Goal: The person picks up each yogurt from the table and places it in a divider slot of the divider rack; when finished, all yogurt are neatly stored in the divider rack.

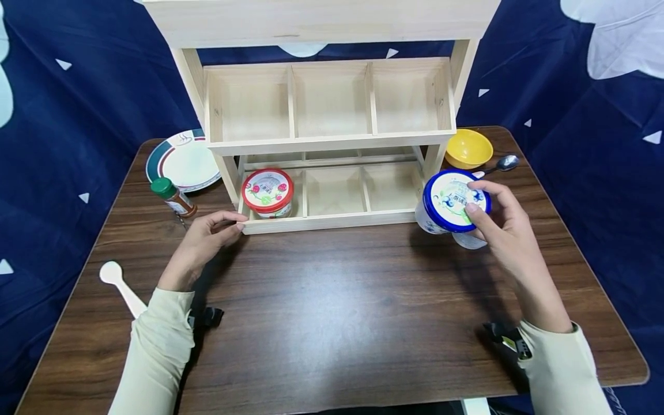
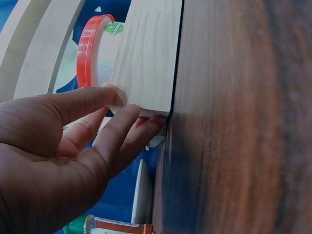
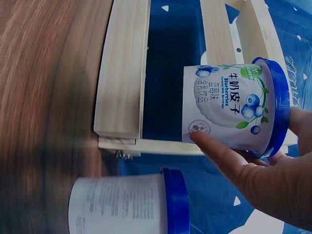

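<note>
Dark wood-grain desk (image 1: 332, 311) against a navy cloth backdrop, seen from the head camera, with a pale wooden rack (image 1: 329, 138) of two tiers along the far edge. Left hand (image 1: 204, 242) resting on the desk near the rack's lower left front corner, fingers fairly straight and slightly apart, tips touching the front rail. Red-lidded tub (image 1: 267, 193) seated in the lower tier's left compartment, just beyond those fingertips. Right hand (image 1: 500, 222) lifted beside the rack's right end, fingers curled round a blue-lidded tub (image 1: 452, 202), thumb on the lid. Yellow bowl (image 1: 468, 148) and metal spoon (image 1: 500, 165) toward the far right corner; striped plate (image 1: 183, 161) and green-capped spice bottle (image 1: 173, 197) toward the far left; white plastic spoon (image 1: 121, 291) near the left edge. From the left wrist: fingers (image 2: 117, 131) spread a little, tips against the rack's corner, red lid showing behind the rail. From the right wrist: fingers (image 3: 219, 153) wrapped under the blue-lidded tub with blueberry label, clear of the desk, beside the rack's frame; a second blue-lidded tub (image 3: 129, 204) lower down, apart from the hand.
</note>
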`<state>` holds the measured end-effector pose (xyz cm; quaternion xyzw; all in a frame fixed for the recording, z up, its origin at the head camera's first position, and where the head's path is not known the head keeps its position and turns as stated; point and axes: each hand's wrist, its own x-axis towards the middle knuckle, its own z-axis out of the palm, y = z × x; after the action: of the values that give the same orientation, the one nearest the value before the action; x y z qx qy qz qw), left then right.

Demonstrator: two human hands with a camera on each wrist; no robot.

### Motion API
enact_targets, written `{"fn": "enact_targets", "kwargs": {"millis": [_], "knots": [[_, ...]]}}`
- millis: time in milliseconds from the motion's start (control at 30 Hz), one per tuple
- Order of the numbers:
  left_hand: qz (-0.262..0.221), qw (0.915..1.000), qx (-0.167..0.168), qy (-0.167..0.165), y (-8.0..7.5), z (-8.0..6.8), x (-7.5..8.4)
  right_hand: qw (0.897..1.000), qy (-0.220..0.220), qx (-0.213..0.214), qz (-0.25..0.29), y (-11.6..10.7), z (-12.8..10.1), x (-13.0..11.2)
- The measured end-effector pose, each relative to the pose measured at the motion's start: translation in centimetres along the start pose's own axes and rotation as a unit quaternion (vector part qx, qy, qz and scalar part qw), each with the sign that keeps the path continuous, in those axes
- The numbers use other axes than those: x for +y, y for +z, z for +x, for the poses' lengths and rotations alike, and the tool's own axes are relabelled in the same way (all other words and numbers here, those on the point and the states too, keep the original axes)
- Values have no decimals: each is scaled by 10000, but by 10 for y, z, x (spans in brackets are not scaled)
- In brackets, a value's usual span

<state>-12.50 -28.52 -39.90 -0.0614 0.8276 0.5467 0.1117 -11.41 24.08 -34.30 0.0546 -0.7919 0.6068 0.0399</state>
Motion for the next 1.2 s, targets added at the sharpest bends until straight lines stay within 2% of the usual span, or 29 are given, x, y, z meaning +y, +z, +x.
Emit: {"fn": "enact_targets", "kwargs": {"millis": [167,333,733,933,1200], "knots": [[-21,10000,-9,-11,0,0,0,9980,-49,-54,-623,9,8,0],[26,10000,5,-38,0,0,1,9974,-91,-219,-679,18,19,0],[48,9999,-6,-95,0,1,0,9974,-407,-440,-391,43,36,-2],[-19,9999,-36,-103,0,1,2,9965,-455,-535,-452,53,42,-4],[57,10000,4,-59,0,1,1,9961,-173,-855,-100,71,48,-6]]}}
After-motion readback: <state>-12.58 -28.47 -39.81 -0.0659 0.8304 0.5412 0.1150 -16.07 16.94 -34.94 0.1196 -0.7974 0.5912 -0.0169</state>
